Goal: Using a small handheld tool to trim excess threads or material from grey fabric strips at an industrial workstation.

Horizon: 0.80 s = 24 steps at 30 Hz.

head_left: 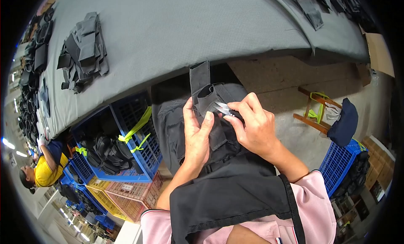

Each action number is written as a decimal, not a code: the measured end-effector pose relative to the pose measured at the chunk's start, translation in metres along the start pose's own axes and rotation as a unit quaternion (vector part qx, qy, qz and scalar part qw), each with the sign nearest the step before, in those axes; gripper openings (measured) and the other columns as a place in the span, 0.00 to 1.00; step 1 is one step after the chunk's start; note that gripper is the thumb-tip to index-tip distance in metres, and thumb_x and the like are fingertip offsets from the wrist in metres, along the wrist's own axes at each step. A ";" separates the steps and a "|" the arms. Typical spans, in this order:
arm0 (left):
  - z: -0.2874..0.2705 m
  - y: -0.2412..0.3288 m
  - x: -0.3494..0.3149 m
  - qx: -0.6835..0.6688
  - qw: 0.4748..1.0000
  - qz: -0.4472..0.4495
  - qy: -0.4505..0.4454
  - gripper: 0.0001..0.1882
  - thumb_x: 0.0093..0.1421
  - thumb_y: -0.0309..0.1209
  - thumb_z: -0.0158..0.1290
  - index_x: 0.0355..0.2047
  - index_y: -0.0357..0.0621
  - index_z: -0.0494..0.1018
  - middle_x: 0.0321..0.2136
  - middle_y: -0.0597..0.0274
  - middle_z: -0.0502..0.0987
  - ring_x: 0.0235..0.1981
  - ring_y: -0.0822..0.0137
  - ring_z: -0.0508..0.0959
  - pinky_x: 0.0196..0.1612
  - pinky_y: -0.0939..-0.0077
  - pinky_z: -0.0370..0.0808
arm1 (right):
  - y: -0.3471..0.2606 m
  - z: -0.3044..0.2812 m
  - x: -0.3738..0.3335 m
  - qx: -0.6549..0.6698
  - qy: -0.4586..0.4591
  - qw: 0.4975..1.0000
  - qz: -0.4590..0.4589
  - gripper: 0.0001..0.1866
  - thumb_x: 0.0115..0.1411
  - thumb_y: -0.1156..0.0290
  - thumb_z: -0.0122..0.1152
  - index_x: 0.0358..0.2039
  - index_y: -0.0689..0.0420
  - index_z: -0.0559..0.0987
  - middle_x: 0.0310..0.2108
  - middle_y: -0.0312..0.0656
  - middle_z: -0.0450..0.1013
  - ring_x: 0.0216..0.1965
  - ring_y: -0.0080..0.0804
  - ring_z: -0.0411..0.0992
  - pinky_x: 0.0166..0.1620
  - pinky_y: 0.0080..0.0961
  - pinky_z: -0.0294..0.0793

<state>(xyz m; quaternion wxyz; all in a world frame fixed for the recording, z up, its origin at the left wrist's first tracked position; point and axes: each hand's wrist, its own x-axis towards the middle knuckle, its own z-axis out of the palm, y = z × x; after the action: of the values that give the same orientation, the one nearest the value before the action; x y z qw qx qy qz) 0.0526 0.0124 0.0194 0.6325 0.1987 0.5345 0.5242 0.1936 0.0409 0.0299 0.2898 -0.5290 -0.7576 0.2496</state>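
A black sewn fabric piece with a long flat strap (200, 78) and a looped pocket is pinched between the thumb and fingers of my left hand (196, 136). My right hand (257, 125) is closed around a pair of small thread snips (223, 109). Their pointed silver blades are apart and touch or nearly touch the fabric just beside my left thumb. Under both hands, more dark fabric pieces (170, 126) are heaped over my lap. The strap's far end reaches toward the edge of the grey-covered table (168, 33).
On the table lie a stack of black fabric pieces (86, 46) and more at the far right (311, 12). At left stands a blue crate (147, 160) of black pieces, near a pink crate (136, 191). A wooden stool (313, 111) is at right. A person in yellow (48, 170) works at far left.
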 end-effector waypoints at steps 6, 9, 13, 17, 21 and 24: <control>-0.001 -0.002 0.001 -0.001 1.000 0.002 0.003 0.26 0.61 0.28 0.49 0.58 0.43 0.54 0.50 0.54 0.68 0.53 0.66 0.66 0.57 0.70 0.59 | -0.004 0.000 -0.001 0.032 0.005 0.999 0.020 0.13 0.42 0.75 0.67 0.31 0.59 0.76 0.24 0.39 0.65 0.19 0.32 0.68 0.21 0.25 0.67; -0.001 -0.002 0.001 -0.009 1.000 0.001 0.006 0.25 0.61 0.29 0.49 0.57 0.43 0.54 0.50 0.54 0.68 0.52 0.66 0.67 0.58 0.70 0.59 | -0.003 0.001 -0.001 0.013 0.006 1.000 0.015 0.13 0.42 0.74 0.67 0.31 0.59 0.76 0.23 0.39 0.65 0.18 0.32 0.68 0.20 0.24 0.67; -0.001 -0.003 0.001 -0.007 1.000 0.005 0.001 0.25 0.61 0.28 0.48 0.57 0.42 0.54 0.50 0.54 0.68 0.52 0.66 0.67 0.58 0.70 0.59 | -0.002 0.002 -0.002 0.001 0.014 1.000 0.004 0.12 0.43 0.73 0.66 0.31 0.57 0.76 0.24 0.38 0.65 0.18 0.32 0.69 0.21 0.25 0.67; 0.000 -0.001 0.000 -0.014 1.000 -0.009 0.001 0.23 0.62 0.28 0.46 0.56 0.42 0.54 0.49 0.53 0.69 0.52 0.65 0.68 0.57 0.70 0.60 | -0.001 0.003 -0.004 -0.017 0.022 1.000 -0.005 0.10 0.45 0.72 0.65 0.30 0.57 0.76 0.24 0.37 0.65 0.18 0.33 0.69 0.22 0.26 0.68; 0.000 0.003 0.002 -0.047 0.998 -0.040 -0.015 0.22 0.62 0.28 0.46 0.56 0.41 0.55 0.48 0.53 0.70 0.48 0.66 0.71 0.53 0.71 0.67 | 0.000 0.002 -0.005 0.027 0.034 0.999 0.025 0.09 0.45 0.72 0.65 0.29 0.57 0.76 0.24 0.37 0.65 0.18 0.32 0.69 0.22 0.25 0.68; -0.004 0.009 0.003 0.001 0.996 -0.084 -0.043 0.28 0.62 0.29 0.47 0.59 0.37 0.49 0.43 0.53 0.71 0.37 0.67 0.76 0.39 0.72 0.76 | 0.001 -0.003 -0.002 0.077 0.029 0.997 0.008 0.09 0.46 0.71 0.65 0.28 0.57 0.76 0.24 0.37 0.65 0.18 0.34 0.69 0.22 0.28 0.68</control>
<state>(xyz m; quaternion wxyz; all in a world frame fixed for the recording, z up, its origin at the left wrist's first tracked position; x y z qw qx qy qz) 0.0442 0.0169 0.0242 0.6966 0.1759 0.5224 0.4592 0.1966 0.0399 0.0313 0.3495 -0.5183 -0.7231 0.2939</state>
